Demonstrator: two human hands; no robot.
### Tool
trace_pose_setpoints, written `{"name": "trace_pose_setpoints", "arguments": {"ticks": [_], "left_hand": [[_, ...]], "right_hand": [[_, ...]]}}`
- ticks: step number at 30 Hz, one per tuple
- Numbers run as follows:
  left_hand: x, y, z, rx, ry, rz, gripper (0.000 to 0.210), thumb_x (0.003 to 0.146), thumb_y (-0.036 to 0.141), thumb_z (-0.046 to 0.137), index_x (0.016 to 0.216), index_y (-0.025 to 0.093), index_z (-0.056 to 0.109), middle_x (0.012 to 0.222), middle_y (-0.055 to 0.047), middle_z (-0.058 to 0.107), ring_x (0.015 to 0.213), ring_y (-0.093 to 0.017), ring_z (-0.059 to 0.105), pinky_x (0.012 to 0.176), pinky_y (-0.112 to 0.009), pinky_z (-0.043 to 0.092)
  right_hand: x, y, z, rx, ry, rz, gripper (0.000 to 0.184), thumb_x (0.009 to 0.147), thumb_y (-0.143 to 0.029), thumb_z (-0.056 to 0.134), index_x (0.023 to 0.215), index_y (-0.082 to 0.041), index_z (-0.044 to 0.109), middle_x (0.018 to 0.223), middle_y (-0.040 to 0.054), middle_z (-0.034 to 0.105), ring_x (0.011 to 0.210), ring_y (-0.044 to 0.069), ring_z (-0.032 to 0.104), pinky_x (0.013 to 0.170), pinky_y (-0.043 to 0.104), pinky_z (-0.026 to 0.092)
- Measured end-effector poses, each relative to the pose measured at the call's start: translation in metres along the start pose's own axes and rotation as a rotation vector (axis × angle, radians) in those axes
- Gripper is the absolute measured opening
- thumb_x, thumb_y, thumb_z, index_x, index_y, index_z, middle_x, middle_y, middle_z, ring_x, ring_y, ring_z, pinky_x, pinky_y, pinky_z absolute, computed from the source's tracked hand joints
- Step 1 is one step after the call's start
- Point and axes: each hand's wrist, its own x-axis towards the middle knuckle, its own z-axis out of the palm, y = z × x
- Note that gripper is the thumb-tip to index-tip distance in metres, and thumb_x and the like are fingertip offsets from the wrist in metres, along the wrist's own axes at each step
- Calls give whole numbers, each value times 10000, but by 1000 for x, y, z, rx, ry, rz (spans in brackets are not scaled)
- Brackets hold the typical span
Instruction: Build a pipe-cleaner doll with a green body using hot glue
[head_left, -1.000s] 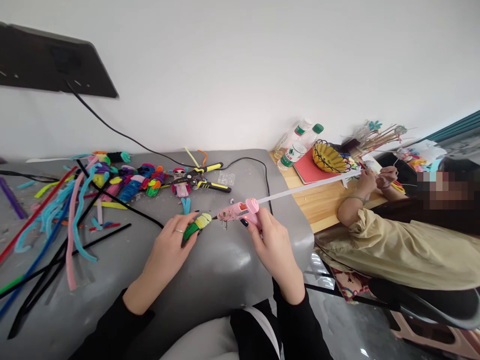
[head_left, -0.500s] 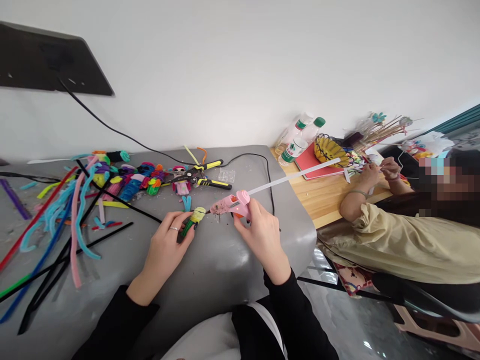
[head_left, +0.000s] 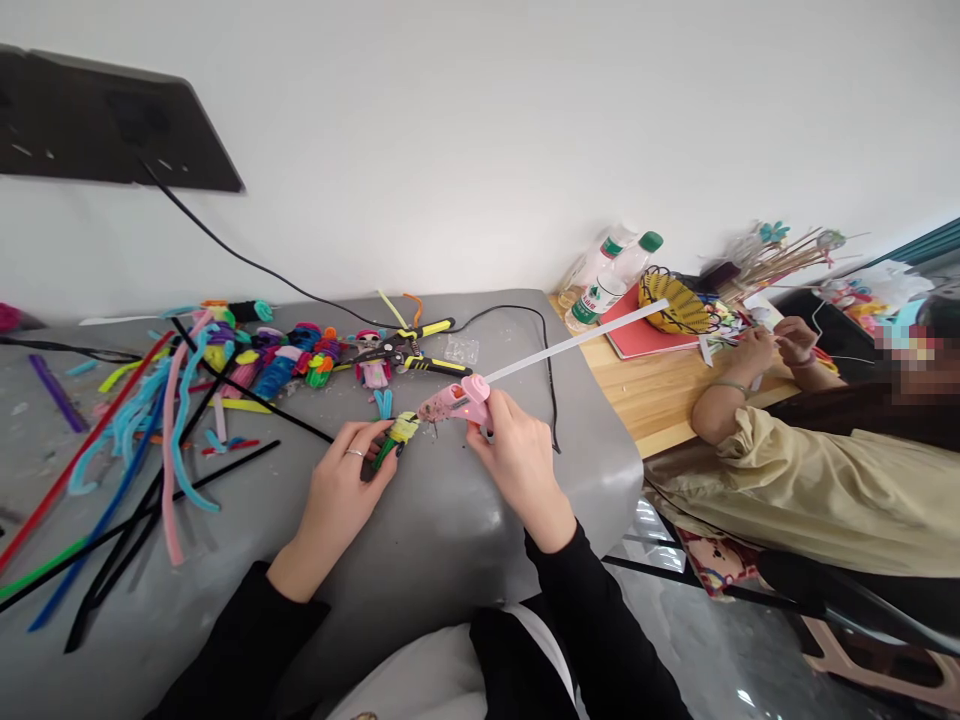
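Note:
My left hand [head_left: 352, 478] pinches a small green and yellow pipe-cleaner figure [head_left: 403, 428], its yellow end pointing right. My right hand [head_left: 519, 458] is wrapped round the handle of a pink hot glue gun [head_left: 457, 401]. A long whitish glue stick [head_left: 577, 343] juts from the back of the gun. The gun's nozzle is at the yellow end of the figure; whether it touches is too small to tell. Beyond my hands lie yellow-and-black pliers [head_left: 420, 352] and a small pink pipe-cleaner doll [head_left: 373, 370].
Loose pipe cleaners [head_left: 142, 420] and several colourful pipe-cleaner figures [head_left: 281, 368] cover the left of the grey mat [head_left: 450, 560]. A black cord [head_left: 546, 350] crosses the back. Bottles [head_left: 596, 300] and a yellow basket [head_left: 675, 308] stand at right, near a seated person [head_left: 810, 470] handling something.
The whole view has shifted slightly, so the scene sits a little further right. The glue gun's nozzle stays at the figure's yellow end, and both hands keep their hold.

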Motion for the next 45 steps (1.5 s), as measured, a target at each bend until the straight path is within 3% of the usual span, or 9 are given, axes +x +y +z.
{"name": "trace_pose_setpoints", "arguments": {"ticks": [45], "left_hand": [[-1,-5,2,7,19,40,263,998,277,551,1213,193,677,988,-47,664,789,-184,682,763,-295,590]], "right_hand": [[-4,1,5,-52,-26,-40,118,867,-104,539,915,-204,580,794,3,674,602,131,568,518,266,205]]}}
